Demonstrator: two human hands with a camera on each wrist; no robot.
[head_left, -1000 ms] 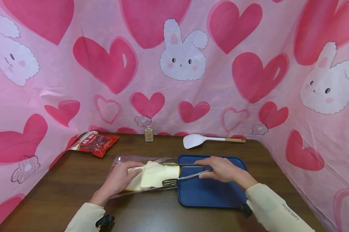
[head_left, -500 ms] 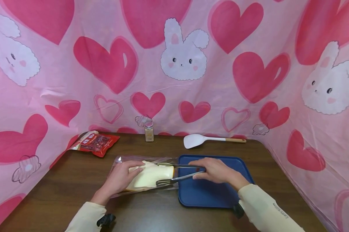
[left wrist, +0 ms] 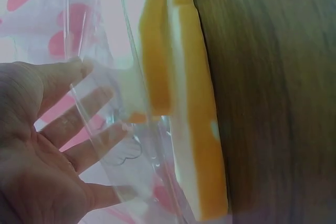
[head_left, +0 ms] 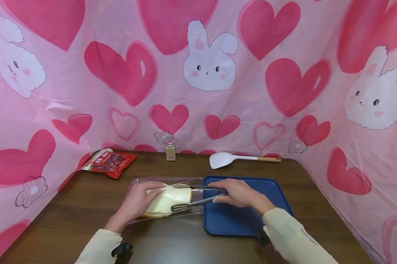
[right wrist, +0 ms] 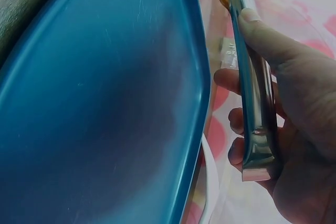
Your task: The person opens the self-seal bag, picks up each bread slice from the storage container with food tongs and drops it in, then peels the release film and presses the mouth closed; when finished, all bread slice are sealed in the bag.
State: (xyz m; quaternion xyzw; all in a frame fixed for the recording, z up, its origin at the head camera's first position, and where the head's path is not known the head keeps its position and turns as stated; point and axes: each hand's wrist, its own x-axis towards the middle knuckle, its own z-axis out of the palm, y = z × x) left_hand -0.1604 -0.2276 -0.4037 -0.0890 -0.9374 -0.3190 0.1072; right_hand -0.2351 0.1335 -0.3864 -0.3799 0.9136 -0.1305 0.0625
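Observation:
A clear plastic bag (head_left: 197, 211) lies left of the blue tray (head_left: 229, 222). Inside it, one bread slice (left wrist: 197, 119) lies flat, with a second bread slice (left wrist: 156, 61) over it. My left hand (head_left: 137, 200) is at the bag's left part. In the left wrist view its fingers are spread, fairly straight, against the thin film. My right hand (head_left: 239, 193) grips metal tongs (right wrist: 257, 103), thumb on one arm and fingers round the other. The tongs' tips reach into the bag along both sides of the upper slice (head_left: 175, 200). My left fingers partly hide the slices.
A red snack packet (head_left: 109, 164) stands at the back left. Behind the bag is a small seasoning jar (head_left: 170, 150). A white spatula (head_left: 222, 160) with a wooden handle lies behind the tray. Pink patterned cloth (head_left: 211, 106) rises round the wooden table (head_left: 172, 242).
My right hand has moved left with the tongs, and the upper bread slice has slid further left into the bag. My left hand has stayed nearly still.

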